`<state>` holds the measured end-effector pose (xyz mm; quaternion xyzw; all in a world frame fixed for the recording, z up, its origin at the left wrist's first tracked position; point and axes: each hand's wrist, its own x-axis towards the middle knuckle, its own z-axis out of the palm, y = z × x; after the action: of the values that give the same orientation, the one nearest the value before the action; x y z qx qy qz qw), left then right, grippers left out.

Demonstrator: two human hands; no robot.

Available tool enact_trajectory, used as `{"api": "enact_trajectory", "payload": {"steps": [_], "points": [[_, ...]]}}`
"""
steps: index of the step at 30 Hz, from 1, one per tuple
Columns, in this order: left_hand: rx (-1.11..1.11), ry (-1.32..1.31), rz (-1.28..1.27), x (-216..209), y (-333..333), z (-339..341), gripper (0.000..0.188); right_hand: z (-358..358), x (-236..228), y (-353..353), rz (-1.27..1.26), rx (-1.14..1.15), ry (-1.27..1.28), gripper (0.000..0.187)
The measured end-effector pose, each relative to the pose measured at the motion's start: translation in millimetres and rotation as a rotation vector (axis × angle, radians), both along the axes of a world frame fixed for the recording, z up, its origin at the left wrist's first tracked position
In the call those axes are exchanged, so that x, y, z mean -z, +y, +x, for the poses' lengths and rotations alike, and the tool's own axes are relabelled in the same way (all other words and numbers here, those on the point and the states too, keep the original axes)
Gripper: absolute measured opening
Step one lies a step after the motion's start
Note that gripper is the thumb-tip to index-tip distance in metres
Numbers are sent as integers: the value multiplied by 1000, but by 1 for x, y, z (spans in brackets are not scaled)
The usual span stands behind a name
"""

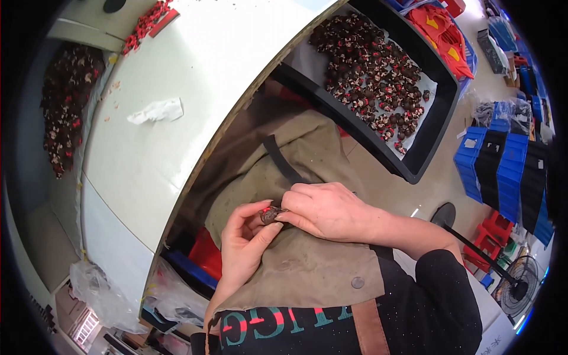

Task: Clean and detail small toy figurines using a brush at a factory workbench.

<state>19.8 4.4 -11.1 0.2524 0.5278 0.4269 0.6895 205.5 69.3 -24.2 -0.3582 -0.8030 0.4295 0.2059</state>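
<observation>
Over my lap, both hands meet at a small dark-brown moulded figure with a bright red spot on it. My left hand pinches it between thumb and fingers from the left side. From the right, my right hand is closed, its thumb and forefinger pressed against the figure's right end. Whether a second tiny part sits under the right fingertips cannot be seen. Beneath the hands spreads a khaki apron. Many similar dark figures with red and pale parts lie on white lining in a black tray at the upper right.
A white table with a curved-looking edge runs along my left, bearing a crumpled tissue and a heap of small red parts. Another dark heap lies beyond it. Blue crates and a fan stand at right.
</observation>
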Motion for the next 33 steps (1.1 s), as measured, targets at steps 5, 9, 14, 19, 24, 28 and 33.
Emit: {"api": "enact_trajectory", "payload": {"steps": [5,9,14,19,24,28,33], "points": [[27,92,-105,-6,13,8,39,15,4,14,-84,102,49,19],[66,210,-143,-8,22,14,36,29,11,34,-82,164,50,19],[171,588,498,-20,36,2,36,52,44,107,-151,441,152,22],[154,854,982,-42,83,-6,46,68,117,211,-276,707,167,32],[112,1212,980,-31,106,-25,37,19,206,314,-466,708,229,47],[65,1055,944,-24,114,-16,36,-1,357,398,-313,698,782,51],[95,1146,900,-24,112,-25,36,-33,341,384,-304,525,622,45]]}}
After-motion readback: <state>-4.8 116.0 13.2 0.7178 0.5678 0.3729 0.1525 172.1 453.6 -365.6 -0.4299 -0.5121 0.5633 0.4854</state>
